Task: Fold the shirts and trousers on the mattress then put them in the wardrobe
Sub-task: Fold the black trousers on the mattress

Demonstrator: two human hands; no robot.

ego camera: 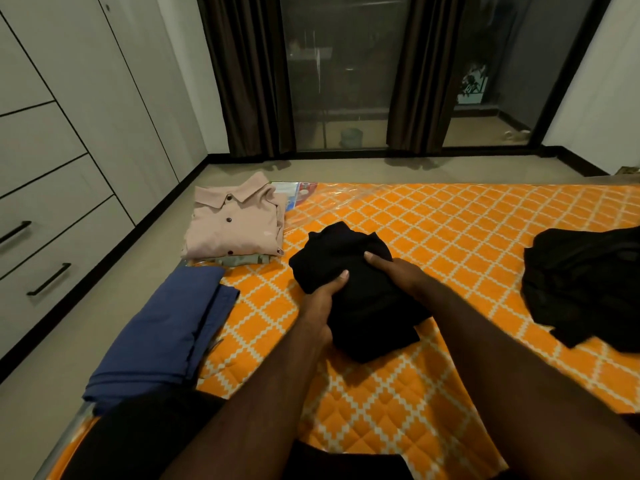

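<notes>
A folded black garment [349,258] lies in the middle of the orange patterned mattress [450,230]. My left hand [323,299] grips its near left edge, thumb on top. My right hand [391,268] holds its right side, fingers curled over the cloth. A folded pink buttoned shirt [232,223] rests on another folded piece at the mattress's far left corner. Folded blue trousers [162,334] lie along the left edge. An unfolded black garment [585,285] is heaped at the right.
The wardrobe [69,150], white with black handles on its drawers, lines the left wall across a strip of floor. Dark curtains [252,74] and glass doors stand beyond the mattress. My dark-clothed knee [145,441] is at the bottom left.
</notes>
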